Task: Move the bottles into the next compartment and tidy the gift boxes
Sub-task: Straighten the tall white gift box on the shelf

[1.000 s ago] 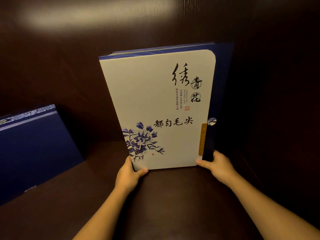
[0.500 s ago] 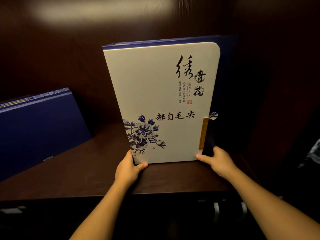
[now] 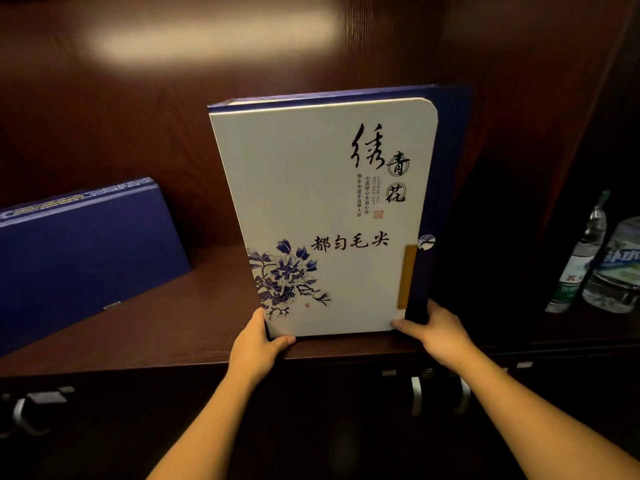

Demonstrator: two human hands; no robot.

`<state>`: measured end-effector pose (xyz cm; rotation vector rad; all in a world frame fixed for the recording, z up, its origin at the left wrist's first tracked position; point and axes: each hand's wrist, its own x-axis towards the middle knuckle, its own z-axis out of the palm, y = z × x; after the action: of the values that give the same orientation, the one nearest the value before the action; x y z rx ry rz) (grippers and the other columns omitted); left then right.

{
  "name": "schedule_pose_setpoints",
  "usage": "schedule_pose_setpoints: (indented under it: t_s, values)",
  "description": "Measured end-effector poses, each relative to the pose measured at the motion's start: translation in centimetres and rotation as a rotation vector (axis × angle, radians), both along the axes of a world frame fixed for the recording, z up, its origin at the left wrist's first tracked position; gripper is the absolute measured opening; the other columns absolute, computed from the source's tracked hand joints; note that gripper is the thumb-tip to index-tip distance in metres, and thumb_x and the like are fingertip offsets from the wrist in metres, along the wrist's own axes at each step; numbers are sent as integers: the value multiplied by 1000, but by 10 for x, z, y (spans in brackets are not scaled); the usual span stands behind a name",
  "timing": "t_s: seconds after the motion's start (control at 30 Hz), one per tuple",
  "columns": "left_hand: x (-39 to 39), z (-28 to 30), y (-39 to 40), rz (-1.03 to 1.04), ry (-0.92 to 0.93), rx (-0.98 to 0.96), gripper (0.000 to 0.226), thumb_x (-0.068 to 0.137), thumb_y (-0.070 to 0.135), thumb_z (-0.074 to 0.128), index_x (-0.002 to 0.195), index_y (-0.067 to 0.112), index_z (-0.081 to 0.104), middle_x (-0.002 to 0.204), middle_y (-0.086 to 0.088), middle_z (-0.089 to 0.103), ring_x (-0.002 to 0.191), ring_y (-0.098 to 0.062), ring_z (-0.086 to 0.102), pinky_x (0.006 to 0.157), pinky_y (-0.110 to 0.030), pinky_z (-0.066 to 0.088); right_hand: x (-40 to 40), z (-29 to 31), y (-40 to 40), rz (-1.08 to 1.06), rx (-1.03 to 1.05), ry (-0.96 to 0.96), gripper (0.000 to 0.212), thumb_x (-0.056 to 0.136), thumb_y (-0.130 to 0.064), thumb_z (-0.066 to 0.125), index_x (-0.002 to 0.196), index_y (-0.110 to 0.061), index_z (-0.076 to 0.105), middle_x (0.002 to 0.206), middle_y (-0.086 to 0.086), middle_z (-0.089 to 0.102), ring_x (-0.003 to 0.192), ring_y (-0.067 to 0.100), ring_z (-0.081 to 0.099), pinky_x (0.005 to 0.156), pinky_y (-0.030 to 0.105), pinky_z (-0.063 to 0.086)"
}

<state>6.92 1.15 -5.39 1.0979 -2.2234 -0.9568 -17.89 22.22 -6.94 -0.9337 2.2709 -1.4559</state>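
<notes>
A tall white gift box (image 3: 322, 216) with blue flowers, black calligraphy and a navy spine stands upright on the dark wooden shelf (image 3: 180, 323), tilted slightly. My left hand (image 3: 258, 341) grips its lower left corner and my right hand (image 3: 438, 329) grips its lower right corner at the navy edge. A second gift box (image 3: 79, 258), navy blue, leans against the back wall at the left. In the compartment to the right stand a slim clear bottle (image 3: 578, 258) and a wider water bottle (image 3: 620, 268).
A dark vertical divider (image 3: 512, 202) separates the two compartments. Below the shelf's front edge are dark cabinet doors with metal handles (image 3: 415, 396) and another handle (image 3: 20, 414) at the left.
The view has drawn back and down: the shelf's front edge, the cabinet handles and the bottles at the right have come into sight. Both hands keep hold of the white box's bottom corners.
</notes>
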Motion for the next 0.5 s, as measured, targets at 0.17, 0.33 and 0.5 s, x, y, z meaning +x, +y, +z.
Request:
schedule_pose_setpoints:
  t_s: [0.17, 0.33, 0.5]
  values:
    - [-1, -3, -4, -11, 13, -4, 59, 73, 30, 79, 119, 31, 43, 128, 6, 59, 115, -21, 55, 76, -33, 39, -3, -4, -2, -16, -9, -1, 58, 70, -43, 82, 122, -30, 61, 108, -10, 68, 98, 11, 62, 85, 28, 48]
    - [-1, -7, -7, -8, 19, -26, 62, 71, 31, 80, 122, 29, 44, 128, 4, 60, 115, -24, 56, 77, -32, 40, -5, -5, -2, -6, -22, 11, 47, 70, -42, 82, 111, -39, 59, 100, -14, 65, 93, 10, 62, 83, 29, 48]
    - [-2, -9, -11, -7, 22, -4, 61, 71, 32, 80, 120, 31, 43, 127, 6, 60, 114, -22, 56, 78, -34, 41, -6, -4, -2, 22, -42, -8, 46, 73, -39, 82, 112, -40, 58, 99, -18, 65, 94, 10, 62, 86, 29, 48]
